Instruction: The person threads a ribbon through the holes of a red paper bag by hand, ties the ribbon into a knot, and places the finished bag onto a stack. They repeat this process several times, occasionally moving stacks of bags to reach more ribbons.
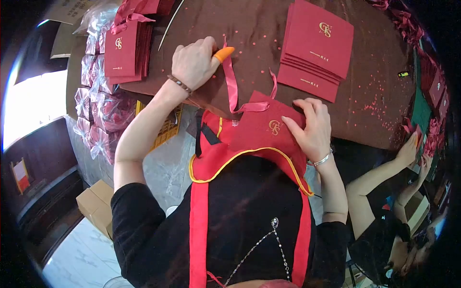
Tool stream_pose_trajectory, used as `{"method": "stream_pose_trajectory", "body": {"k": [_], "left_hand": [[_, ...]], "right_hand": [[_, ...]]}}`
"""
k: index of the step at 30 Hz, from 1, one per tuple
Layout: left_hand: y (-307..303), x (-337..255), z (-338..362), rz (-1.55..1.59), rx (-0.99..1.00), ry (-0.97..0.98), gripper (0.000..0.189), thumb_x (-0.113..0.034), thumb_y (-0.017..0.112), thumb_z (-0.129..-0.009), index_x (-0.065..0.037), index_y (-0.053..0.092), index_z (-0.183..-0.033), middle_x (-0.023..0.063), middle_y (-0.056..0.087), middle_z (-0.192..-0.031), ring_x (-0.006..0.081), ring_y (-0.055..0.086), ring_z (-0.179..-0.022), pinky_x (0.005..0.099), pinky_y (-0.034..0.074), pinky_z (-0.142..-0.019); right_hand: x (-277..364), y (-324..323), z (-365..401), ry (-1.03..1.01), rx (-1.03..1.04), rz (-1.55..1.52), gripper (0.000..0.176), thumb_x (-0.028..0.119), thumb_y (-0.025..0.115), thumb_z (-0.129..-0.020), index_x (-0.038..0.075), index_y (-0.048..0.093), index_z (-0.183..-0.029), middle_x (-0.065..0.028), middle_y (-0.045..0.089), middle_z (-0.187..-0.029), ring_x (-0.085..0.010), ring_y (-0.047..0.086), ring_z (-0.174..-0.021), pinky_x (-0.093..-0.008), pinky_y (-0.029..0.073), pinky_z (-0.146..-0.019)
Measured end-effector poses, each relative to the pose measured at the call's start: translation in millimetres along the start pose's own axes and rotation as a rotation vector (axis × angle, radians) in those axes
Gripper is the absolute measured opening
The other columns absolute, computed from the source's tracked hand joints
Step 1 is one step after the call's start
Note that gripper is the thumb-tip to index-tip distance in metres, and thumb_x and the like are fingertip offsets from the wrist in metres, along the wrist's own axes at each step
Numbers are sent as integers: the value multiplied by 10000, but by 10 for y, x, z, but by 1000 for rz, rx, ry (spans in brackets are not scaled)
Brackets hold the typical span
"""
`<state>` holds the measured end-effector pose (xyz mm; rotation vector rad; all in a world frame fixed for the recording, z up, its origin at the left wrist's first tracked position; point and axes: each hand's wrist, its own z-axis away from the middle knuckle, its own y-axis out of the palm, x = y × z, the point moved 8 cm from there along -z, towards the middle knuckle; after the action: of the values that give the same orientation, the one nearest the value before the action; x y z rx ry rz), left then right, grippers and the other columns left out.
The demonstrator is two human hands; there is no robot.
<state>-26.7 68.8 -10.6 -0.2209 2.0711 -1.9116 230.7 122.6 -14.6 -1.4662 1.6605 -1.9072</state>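
My left hand (pixel 196 62), with an orange finger cot (pixel 224 54) on its thumb, is over the brown tablecloth. Its fingers are curled, and a pink-red ribbon (pixel 231 86) passes under the thumb, apparently pinched there. From the thumb the ribbon hangs down to the top of a dark red paper bag (pixel 261 126) with a gold logo; its other end curls upward. My right hand (pixel 312 127) grips the bag's right side, thumb on the front and the other fingers around the edge, partly hidden. The bag is tilted against the table edge, over my red apron (pixel 211 168).
Overlapping flat red bags (pixel 317 43) lie at the table's upper right. Ribboned bags (pixel 126 53) stand at the upper left beside plastic-wrapped bundles (pixel 98 103). Red specks dot the brown cloth (pixel 192 21). At right, another person's hand (pixel 409 149) works near more bags and ribbons.
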Motion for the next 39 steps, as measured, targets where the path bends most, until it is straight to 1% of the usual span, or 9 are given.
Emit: {"method": "stream_pose_trajectory", "body": {"k": [8, 11, 15, 17, 19, 29, 31, 36, 39], "left_hand": [[61, -152, -113, 277, -73, 84, 162, -180, 636, -831, -49, 558, -887, 106, 621, -809, 248, 617, -712, 351, 473, -614], [165, -362, 7, 1411, 281, -102, 133, -8, 610, -846, 4, 549, -964, 35, 622, -867, 77, 583, -777, 206, 471, -647], [-65, -936, 210, 1088, 368, 110, 181, -47, 596, -866, 11, 604, -1038, 44, 645, -833, 57, 570, -687, 215, 477, -617], [-115, -1147, 304, 809, 117, 402, 184, -81, 607, -839, -30, 627, -1015, 136, 656, -872, 236, 654, -752, 322, 511, -667], [37, -1220, 370, 791, 233, 376, 181, -92, 606, -823, -39, 638, -993, 159, 645, -890, 322, 634, -820, 369, 512, -703], [184, -1136, 355, 943, 407, 309, 153, -82, 582, -829, -17, 640, -955, 153, 659, -888, 301, 640, -837, 371, 507, -733], [200, -1185, 368, 923, 380, 348, 156, -85, 586, -829, -23, 640, -962, 141, 658, -914, 296, 636, -857, 363, 505, -739], [214, -1162, 340, 988, 307, 323, 165, -72, 613, -824, -36, 643, -983, 124, 648, -896, 270, 637, -826, 327, 499, -724], [-63, -1059, 329, 855, 34, 272, 112, -65, 617, -819, -32, 625, -926, 127, 611, -872, 287, 615, -815, 341, 486, -698]], "right_hand": [[75, -50, 89, 29, 37, -108, 334, 196, 727, -724, 49, 600, -995, -118, 501, -994, -300, 514, -906, -377, 458, -770], [104, -43, 39, 66, 59, -169, 328, 152, 742, -699, 30, 590, -963, -128, 493, -1004, -309, 515, -908, -381, 457, -777], [143, -44, -29, 70, 110, -204, 334, 95, 743, -677, 16, 577, -956, -131, 488, -1010, -315, 522, -935, -392, 458, -796], [156, -49, -64, 58, 137, -226, 331, 83, 739, -676, 16, 576, -956, -131, 488, -1010, -313, 524, -940, -391, 459, -798], [165, -30, -84, 46, 166, -249, 328, 72, 735, -674, 16, 576, -955, -131, 488, -1010, -311, 525, -946, -391, 459, -801], [110, -41, 29, 1, 211, -358, 250, 157, 675, -785, -13, 584, -945, -189, 472, -1142, -322, 548, -995, -332, 467, -829], [-61, 92, 140, 263, 347, -535, 252, 168, 655, -809, -14, 586, -968, -198, 449, -1190, -298, 557, -986, -323, 483, -794], [-261, 315, 215, 456, 421, -755, 241, 210, 594, -863, 2, 593, -984, -85, 609, -768, -130, 557, -698, -271, 450, -663], [-328, 402, 216, 514, 454, -814, 243, 213, 597, -863, 2, 592, -984, -71, 618, -779, -104, 537, -682, -265, 449, -653]]}}
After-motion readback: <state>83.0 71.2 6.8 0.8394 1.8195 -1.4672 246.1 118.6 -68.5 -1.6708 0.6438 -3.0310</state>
